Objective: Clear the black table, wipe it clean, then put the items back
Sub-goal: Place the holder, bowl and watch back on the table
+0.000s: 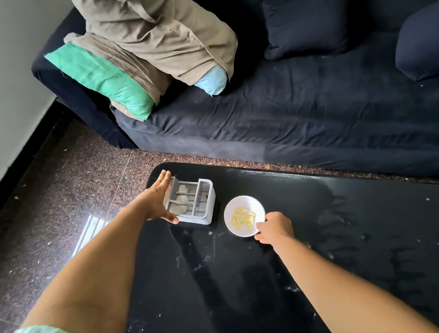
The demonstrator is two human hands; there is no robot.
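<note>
1. Black table [335, 262], smeared with streaks and white specks, bears 2 things.
2. Our right hand [274, 227] pinches the near rim of the white bowl [242, 201], which holds yellow pieces [242, 217].
3. Our left hand [158, 198], fingers straight and together, presses the grey tray [209, 209] at the table's far-left corner.
4. Beyond stands the dark sofa [290, 119].

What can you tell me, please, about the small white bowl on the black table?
The small round white bowl looks glossy, like ceramic or plastic, and stands upright on the black table toward its left end, just right of a grey compartmented plastic box. It holds pale yellow pieces. The right hand pinches its near right rim.
</note>
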